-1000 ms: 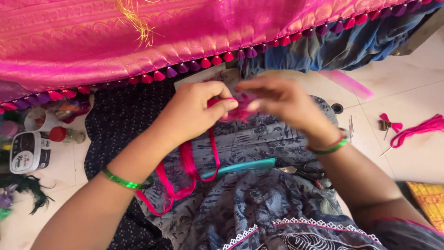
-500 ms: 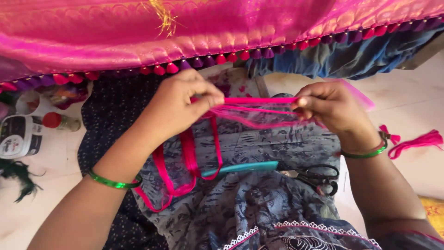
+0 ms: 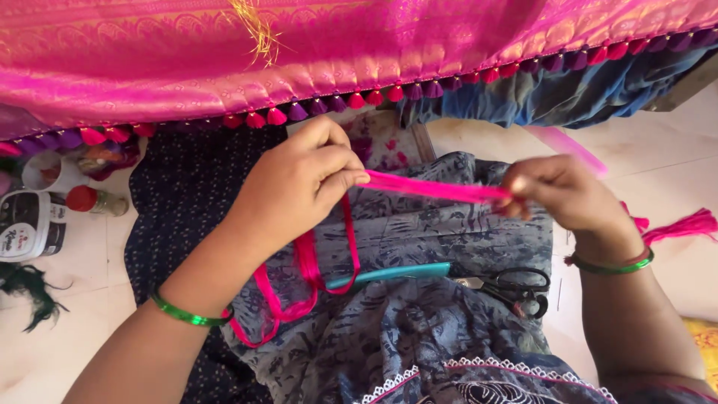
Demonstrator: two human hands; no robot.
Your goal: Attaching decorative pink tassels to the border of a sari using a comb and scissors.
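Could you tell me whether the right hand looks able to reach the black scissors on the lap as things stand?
Probably yes, once freed: the scissors lie uncovered on the blue printed cloth, just below the right hand. Nothing lies between them, but that hand is pinching the pink thread bundle.

The thread bundle (image 3: 437,188) is bright pink, as is the looped skein (image 3: 299,277). At twelve o'clock, the sari (image 3: 299,52) is magenta with gold woven motifs, edged in red and purple tassels (image 3: 359,99). The lap cloth (image 3: 419,314) is grey-blue with dark print. The comb (image 3: 393,273) is teal, the scissors (image 3: 516,288) black, both bangles (image 3: 187,313) green.
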